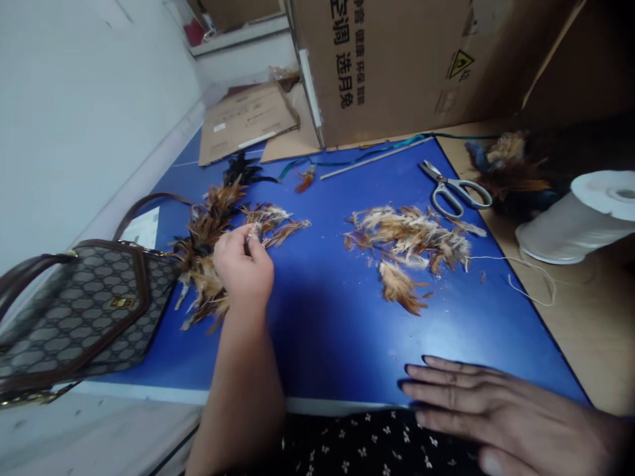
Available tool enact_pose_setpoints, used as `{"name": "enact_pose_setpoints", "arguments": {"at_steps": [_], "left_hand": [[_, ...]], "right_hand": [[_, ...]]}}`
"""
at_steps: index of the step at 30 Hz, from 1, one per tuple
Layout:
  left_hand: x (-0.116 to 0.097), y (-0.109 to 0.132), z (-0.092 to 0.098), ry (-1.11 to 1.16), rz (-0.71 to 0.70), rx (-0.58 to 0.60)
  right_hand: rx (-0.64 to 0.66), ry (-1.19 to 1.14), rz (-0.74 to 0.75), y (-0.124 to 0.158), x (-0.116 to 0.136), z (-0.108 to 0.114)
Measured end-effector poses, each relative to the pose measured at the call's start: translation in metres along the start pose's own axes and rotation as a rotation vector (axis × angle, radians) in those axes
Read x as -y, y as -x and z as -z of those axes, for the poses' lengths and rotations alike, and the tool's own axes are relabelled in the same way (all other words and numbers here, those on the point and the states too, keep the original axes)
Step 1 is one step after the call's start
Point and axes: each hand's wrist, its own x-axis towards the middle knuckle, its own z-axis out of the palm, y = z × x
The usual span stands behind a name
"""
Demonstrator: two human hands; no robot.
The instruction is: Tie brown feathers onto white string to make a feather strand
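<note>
My left hand (243, 264) is closed in a pinch over the left side of the blue work surface, with the quill ends of some feathers (270, 218) at its fingertips. How many it holds is hidden. Beside and partly under it runs a row of brown and black feathers (213, 208). My right hand (496, 410) lies flat with fingers outstretched at the near right edge, holding nothing. Beyond it is a loose heap of tan and white feathers (407, 235), with one small fluffy tuft (399, 287) just below the heap.
Grey-handled scissors (454, 188) lie at the back right. A white thread spool (580, 215) stands right, its thread trailing towards the heap. A patterned handbag (99, 304) sits left. Behind are a thin stick (374, 158), a teal ribbon (357, 158) and a large cardboard box (397, 73).
</note>
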Motion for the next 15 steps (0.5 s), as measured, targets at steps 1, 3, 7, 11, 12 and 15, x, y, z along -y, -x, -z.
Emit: {"name": "enact_pose_setpoints", "arguments": {"at_steps": [1,3,7,11,12,15], "left_hand": [[0.004,-0.002,0.001,-0.062,0.007,0.011],[0.008,-0.004,0.001,-0.152,0.044,0.035],[0.005,-0.003,-0.003,-0.232,0.092,0.032],[-0.008,0.005,-0.007,-0.189,-0.02,-0.032],[-0.013,0.008,-0.008,-0.167,-0.059,-0.032],[-0.026,0.017,-0.011,-0.105,-0.153,0.019]], "right_hand": [[0.049,0.011,0.026,-0.009,-0.004,0.003],[0.141,0.05,0.077,-0.032,-0.017,0.015],[0.052,0.248,0.087,-0.074,-0.043,0.035],[-0.196,0.425,0.047,-0.096,-0.044,0.043],[-0.235,0.431,0.049,-0.099,-0.04,0.045],[-0.179,0.329,0.153,-0.103,-0.021,0.05]]}}
